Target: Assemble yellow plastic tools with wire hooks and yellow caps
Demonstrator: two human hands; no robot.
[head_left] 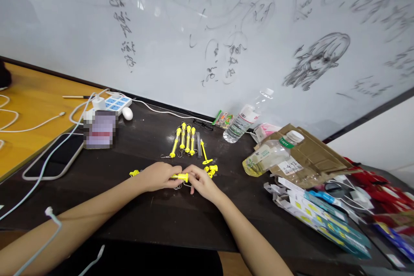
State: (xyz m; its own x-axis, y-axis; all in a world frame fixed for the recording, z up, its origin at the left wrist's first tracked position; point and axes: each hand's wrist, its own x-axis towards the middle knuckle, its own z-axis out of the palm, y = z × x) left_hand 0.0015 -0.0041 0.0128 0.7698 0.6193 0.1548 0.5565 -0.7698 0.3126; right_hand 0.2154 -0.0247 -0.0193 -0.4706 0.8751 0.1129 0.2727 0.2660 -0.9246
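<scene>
Over the dark table, my left hand (161,176) is closed around a yellow spring scale (181,177) with a metal hook. My right hand (202,182) pinches its right end, where the hook hangs below the fingers. Most of the scale's tube is hidden by my left hand. Beyond my hands lies a row of several similar spring scales (188,140), clear tubes with yellow ends and hooks. Beside the row are a clear tube (198,144), a thin yellow rod (203,150) and small yellow caps (211,170). Another yellow piece (134,173) shows behind my left wrist.
At right lie a water bottle (241,123), a juice bottle (265,155), cardboard (310,151) and an opened carton (323,220). A phone (53,155), power strip (116,104) and white cables stand at left. A whiteboard (161,51) rises behind the table.
</scene>
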